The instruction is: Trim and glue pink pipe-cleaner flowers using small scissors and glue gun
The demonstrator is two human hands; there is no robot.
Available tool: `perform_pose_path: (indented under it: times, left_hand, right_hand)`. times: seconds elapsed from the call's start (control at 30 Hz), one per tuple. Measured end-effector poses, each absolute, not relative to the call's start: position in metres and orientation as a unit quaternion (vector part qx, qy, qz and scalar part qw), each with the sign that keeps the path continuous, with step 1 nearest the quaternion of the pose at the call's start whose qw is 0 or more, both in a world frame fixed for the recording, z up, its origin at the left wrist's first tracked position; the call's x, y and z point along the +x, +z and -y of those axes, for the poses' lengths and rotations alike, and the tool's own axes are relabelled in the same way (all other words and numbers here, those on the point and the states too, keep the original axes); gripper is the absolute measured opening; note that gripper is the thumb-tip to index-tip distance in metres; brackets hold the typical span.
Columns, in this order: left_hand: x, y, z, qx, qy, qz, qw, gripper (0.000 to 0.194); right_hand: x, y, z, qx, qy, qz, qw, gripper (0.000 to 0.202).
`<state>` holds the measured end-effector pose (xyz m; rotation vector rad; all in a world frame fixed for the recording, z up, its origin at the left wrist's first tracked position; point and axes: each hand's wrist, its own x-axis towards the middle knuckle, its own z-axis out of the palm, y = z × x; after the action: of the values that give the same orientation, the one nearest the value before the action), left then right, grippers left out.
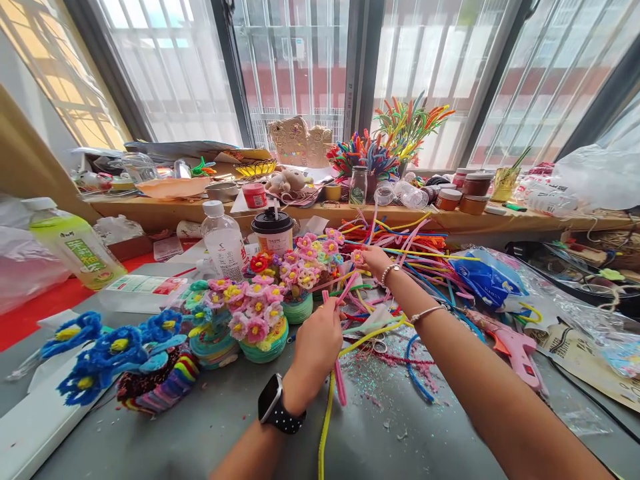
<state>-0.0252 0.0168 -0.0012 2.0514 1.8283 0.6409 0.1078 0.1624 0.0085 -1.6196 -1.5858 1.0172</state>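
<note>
My left hand (320, 340), with a watch on its wrist, is closed around pink pipe cleaners (341, 383); their ends stick out above and below the fist. Farther off, my right hand (376, 262) has its fingers pinched at a small pink pipe-cleaner flower (357, 257); the exact grip is partly hidden. To the left of my hands stand pots of pink pipe-cleaner flowers (257, 310). Beneath and beyond my right arm spreads a pile of loose pipe cleaners (400, 235). A long yellow pipe cleaner (326, 427) runs along the table beside my left hand.
Blue pipe-cleaner flowers (119, 347) lie at the left. A water bottle (223, 240) and a lidded cup (273, 233) stand behind the pots. At the right are a pink glue gun (515, 347) and a blue packet (487, 277). Scissors (377, 344) rest among glitter.
</note>
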Motion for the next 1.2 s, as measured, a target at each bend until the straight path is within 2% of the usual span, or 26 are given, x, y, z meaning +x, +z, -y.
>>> perform_pose_path:
  times: [0.2, 0.37, 0.5, 0.63, 0.77, 1.03, 1.2]
  left_hand:
    - [-0.025, -0.004, -0.017, 0.721, 0.228, -0.635, 0.155, 0.028]
    - [-0.024, -0.002, -0.017, 0.717, 0.222, -0.641, 0.16, 0.029]
    - [-0.024, -0.002, -0.016, 0.714, 0.218, -0.645, 0.164, 0.029]
    - [-0.024, -0.001, -0.017, 0.719, 0.216, -0.64, 0.163, 0.028]
    - [-0.025, -0.001, -0.018, 0.724, 0.209, -0.64, 0.149, 0.028]
    - [-0.029, 0.001, -0.018, 0.71, 0.222, -0.659, 0.112, 0.029]
    - [-0.028, 0.003, -0.018, 0.708, 0.206, -0.666, 0.115, 0.029]
  right_hand:
    - [0.119, 0.004, -0.154, -0.642, 0.307, 0.641, 0.288, 0.027]
    - [0.128, -0.009, -0.145, -0.697, 0.202, 0.657, 0.204, 0.026]
    - [0.129, -0.019, -0.145, -0.686, 0.187, 0.692, 0.124, 0.025]
    - [0.127, -0.026, -0.145, -0.651, 0.184, 0.732, 0.082, 0.026]
    - [0.122, -0.029, -0.145, -0.65, 0.167, 0.737, 0.072, 0.026]
    - [0.124, -0.012, -0.142, -0.683, 0.096, 0.714, 0.122, 0.026]
    - [0.131, 0.0, -0.134, -0.67, 0.102, 0.732, 0.069, 0.026]
